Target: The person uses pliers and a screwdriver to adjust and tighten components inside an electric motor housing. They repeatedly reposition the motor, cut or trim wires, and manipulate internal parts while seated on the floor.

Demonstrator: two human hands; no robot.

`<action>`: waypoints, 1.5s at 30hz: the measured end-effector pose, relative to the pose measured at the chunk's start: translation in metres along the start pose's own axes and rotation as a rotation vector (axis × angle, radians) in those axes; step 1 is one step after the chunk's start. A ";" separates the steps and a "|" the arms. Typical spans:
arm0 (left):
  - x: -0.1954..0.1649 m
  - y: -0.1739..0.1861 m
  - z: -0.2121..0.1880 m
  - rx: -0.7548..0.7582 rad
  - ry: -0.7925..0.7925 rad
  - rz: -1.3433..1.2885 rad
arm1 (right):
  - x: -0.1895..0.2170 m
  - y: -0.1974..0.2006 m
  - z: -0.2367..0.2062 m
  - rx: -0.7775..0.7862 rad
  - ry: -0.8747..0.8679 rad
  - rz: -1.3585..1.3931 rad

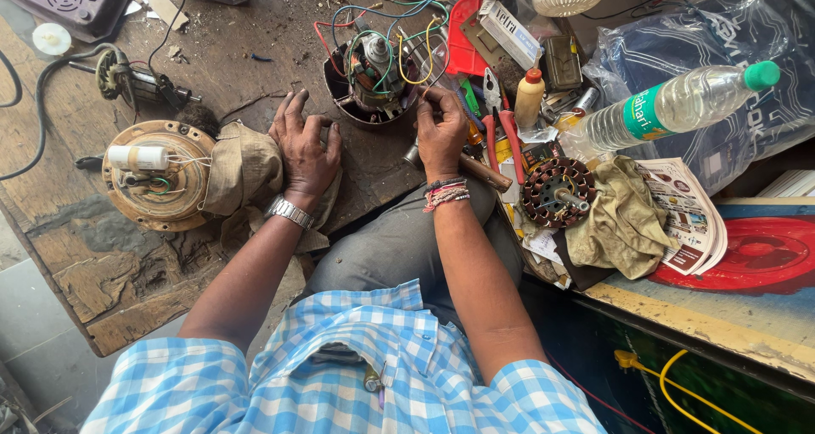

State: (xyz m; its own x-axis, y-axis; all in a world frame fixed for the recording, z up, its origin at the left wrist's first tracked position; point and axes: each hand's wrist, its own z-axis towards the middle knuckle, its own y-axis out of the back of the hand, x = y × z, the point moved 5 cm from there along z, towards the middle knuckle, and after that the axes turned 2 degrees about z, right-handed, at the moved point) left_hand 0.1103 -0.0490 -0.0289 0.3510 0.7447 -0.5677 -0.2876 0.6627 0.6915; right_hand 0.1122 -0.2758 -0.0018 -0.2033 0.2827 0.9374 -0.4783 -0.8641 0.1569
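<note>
My left hand (304,149) lies flat on the worn wooden bench (110,273) with its fingers spread. Its palm is at the edge of a tan cloth (242,166), and it holds nothing. My right hand (441,132) is closed on a wooden-handled tool (488,173) whose handle sticks out to the right of the fist. The fingertips sit at the rim of a dark motor (373,69) with several coloured wires looping out of it. The tool's working end is mostly hidden by the hand.
A round tan motor housing (157,175) with a white capacitor (137,156) lies at the left. To the right are red-handled pliers (505,137), a copper-wound stator (556,192), a yellowish rag (624,217), a booklet (688,213), a small red-capped bottle (529,98) and a water bottle (679,107).
</note>
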 end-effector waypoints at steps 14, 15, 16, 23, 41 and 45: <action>-0.001 0.001 0.000 -0.011 -0.001 0.010 | 0.001 0.001 -0.001 -0.003 0.009 -0.009; 0.000 0.000 0.000 -0.008 0.001 0.010 | 0.001 0.001 -0.001 -0.004 0.014 -0.015; 0.000 0.000 0.000 -0.008 0.001 0.007 | 0.000 0.001 -0.001 -0.005 0.010 -0.009; -0.006 0.013 0.002 -0.081 -0.017 -0.103 | 0.006 0.001 -0.002 -0.020 0.141 -0.101; -0.052 0.026 0.114 0.136 -0.213 -0.262 | 0.011 0.013 -0.005 -0.002 0.199 -0.335; -0.031 0.015 0.119 0.140 0.159 -0.818 | 0.037 0.041 0.009 0.018 0.176 -0.370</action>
State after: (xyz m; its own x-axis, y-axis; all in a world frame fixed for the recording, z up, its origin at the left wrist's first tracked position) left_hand 0.2013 -0.0716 0.0525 0.2680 0.0433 -0.9624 0.1199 0.9897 0.0779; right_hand 0.0929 -0.3048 0.0420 -0.1643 0.6417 0.7491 -0.5323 -0.6970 0.4804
